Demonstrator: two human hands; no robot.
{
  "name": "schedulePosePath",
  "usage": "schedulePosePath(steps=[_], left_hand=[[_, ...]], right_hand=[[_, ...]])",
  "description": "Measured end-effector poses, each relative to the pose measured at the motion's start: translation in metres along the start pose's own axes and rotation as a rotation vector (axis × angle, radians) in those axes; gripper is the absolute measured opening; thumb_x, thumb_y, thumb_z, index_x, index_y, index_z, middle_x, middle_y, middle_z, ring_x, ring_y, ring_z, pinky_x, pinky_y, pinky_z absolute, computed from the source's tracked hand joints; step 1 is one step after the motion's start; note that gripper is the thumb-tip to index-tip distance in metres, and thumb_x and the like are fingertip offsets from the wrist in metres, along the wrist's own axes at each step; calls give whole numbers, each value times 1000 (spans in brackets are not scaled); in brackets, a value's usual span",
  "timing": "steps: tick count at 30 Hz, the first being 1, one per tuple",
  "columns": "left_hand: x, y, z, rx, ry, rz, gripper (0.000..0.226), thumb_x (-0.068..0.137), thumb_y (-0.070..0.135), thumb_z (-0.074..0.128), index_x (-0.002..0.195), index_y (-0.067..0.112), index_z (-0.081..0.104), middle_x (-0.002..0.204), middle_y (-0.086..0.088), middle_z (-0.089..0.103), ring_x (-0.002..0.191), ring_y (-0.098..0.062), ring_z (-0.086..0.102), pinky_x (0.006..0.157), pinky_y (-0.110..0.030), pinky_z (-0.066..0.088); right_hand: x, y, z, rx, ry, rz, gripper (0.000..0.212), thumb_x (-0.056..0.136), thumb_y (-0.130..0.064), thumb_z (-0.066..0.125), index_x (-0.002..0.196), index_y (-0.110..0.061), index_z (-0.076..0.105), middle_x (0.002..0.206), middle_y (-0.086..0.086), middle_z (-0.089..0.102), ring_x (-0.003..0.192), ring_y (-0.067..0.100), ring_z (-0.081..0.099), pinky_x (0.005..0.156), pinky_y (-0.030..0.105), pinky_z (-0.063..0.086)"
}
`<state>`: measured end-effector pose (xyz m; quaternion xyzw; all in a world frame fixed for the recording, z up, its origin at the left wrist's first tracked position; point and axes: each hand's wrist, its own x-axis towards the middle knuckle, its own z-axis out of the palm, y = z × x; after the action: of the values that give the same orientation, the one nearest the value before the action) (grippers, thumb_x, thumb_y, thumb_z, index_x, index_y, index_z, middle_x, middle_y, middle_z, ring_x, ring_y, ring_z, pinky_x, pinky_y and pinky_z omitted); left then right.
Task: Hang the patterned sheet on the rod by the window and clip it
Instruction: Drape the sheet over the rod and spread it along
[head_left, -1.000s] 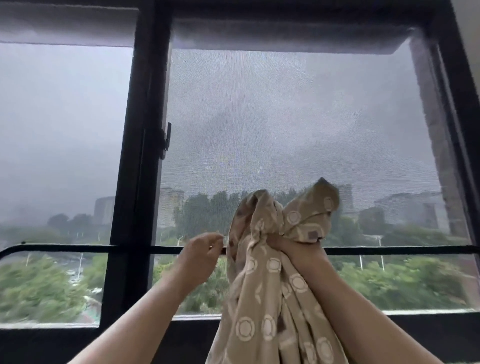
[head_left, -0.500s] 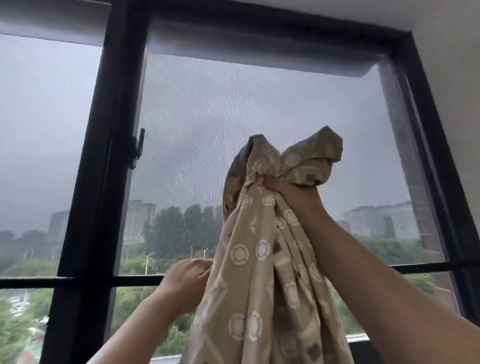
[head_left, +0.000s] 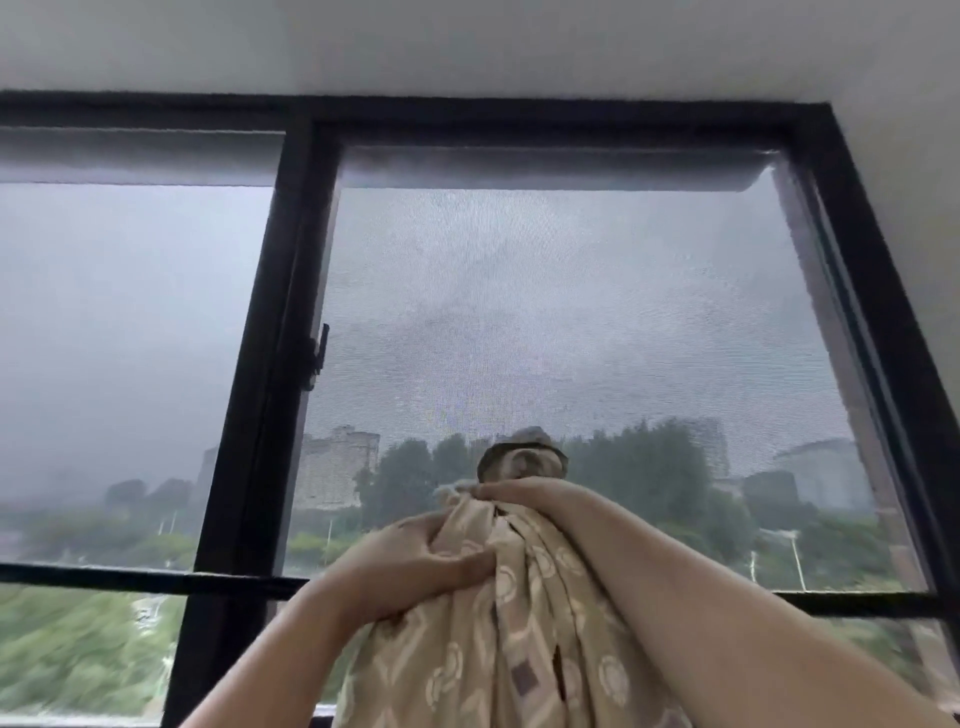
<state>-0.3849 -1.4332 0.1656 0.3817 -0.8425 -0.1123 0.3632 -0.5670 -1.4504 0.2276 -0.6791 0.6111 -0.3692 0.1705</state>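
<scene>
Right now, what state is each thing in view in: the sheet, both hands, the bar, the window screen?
patterned sheet: bunched, held up, not hung.
right hand: grips the sheet's top.
left hand: grips the sheet's side, lower down.
black bar: bare where visible.
mesh screen: covers the right pane.

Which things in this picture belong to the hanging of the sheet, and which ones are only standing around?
Belong to the job: patterned sheet; left hand and right hand, both gripping it; black bar across the window, possibly the rod.
Only there: window frame; window handle; mesh screen.
</scene>
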Motion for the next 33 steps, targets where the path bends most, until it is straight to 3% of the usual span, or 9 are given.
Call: schedulePosePath(steps=[6, 9, 12, 16, 19, 23, 27, 30, 33], left_hand=[[-14, 17, -2, 124, 37, -126, 64, 60, 83, 48, 107, 44, 66, 104, 17, 71, 96, -7, 65, 94, -35, 50], [-23, 19, -6, 117, 38, -166, 56, 60, 78, 51, 96, 39, 69, 105, 12, 71, 96, -10, 65, 94, -35, 50], [-27, 25, -4, 63, 56, -186, 47, 51, 78, 52, 80, 44, 65, 97, 14, 69, 95, -11, 65, 93, -34, 50], [-27, 33, 4, 51, 110, -178, 55, 48, 78, 51, 81, 36, 66, 94, 10, 69, 93, -13, 65, 90, -34, 50], [-28, 32, 4, 115, 137, -177, 60, 49, 79, 46, 88, 38, 65, 95, 11, 69, 92, -13, 63, 89, -33, 50], [-35, 35, 3, 162, 174, -193, 46, 55, 74, 44, 77, 40, 64, 85, 17, 69, 84, -8, 63, 78, -31, 51], [-32, 31, 2, 204, 164, -203, 54, 65, 74, 41, 99, 41, 67, 105, 18, 69, 96, -10, 63, 90, -37, 52], [-31, 28, -4, 220, 136, -210, 64, 67, 72, 38, 113, 35, 64, 116, 15, 63, 103, -12, 60, 93, -37, 49], [-23, 16, -16, 213, 123, -237, 49, 82, 59, 39, 103, 24, 66, 111, 2, 67, 96, -15, 61, 88, -35, 49]], right_hand=[[-62, 28, -22, -81, 124, -151, 47, 96, -58, 42, 123, -23, 58, 133, 2, 55, 113, 17, 51, 103, 31, 36], [-113, 56, -19, -158, 482, -328, 35, 94, -54, 43, 81, -27, 62, 88, -11, 62, 90, 17, 60, 72, 28, 42], [-168, 105, 32, -83, 850, -481, 28, 80, -53, 53, 93, -29, 60, 99, -20, 52, 96, 6, 49, 80, 19, 36], [-194, 105, 91, 32, 783, -296, 96, 59, -81, 44, 141, -30, 44, 146, -5, 34, 132, 17, 37, 106, 31, 34], [-208, 84, 99, 162, 628, -137, 110, 61, -81, 53, 151, -36, 6, 154, -8, 13, 142, 12, 25, 113, 26, 27], [-203, 69, 99, 347, 463, -15, 102, 56, -68, 72, 142, -24, 41, 132, -5, 51, 119, 15, 53, 97, 24, 41], [-197, 40, 107, 266, 373, -94, 128, 51, -72, 65, 153, -14, 13, 153, 3, 25, 140, 18, 30, 116, 30, 26], [-193, 25, 105, 28, 369, -47, 113, 76, -58, 62, 152, 1, 1, 157, 13, 20, 146, 26, 13, 116, 30, 13], [-184, 14, 93, -15, 380, -102, 66, 79, -43, 57, 135, -11, 45, 126, 5, 61, 126, 23, 50, 101, 28, 41]])
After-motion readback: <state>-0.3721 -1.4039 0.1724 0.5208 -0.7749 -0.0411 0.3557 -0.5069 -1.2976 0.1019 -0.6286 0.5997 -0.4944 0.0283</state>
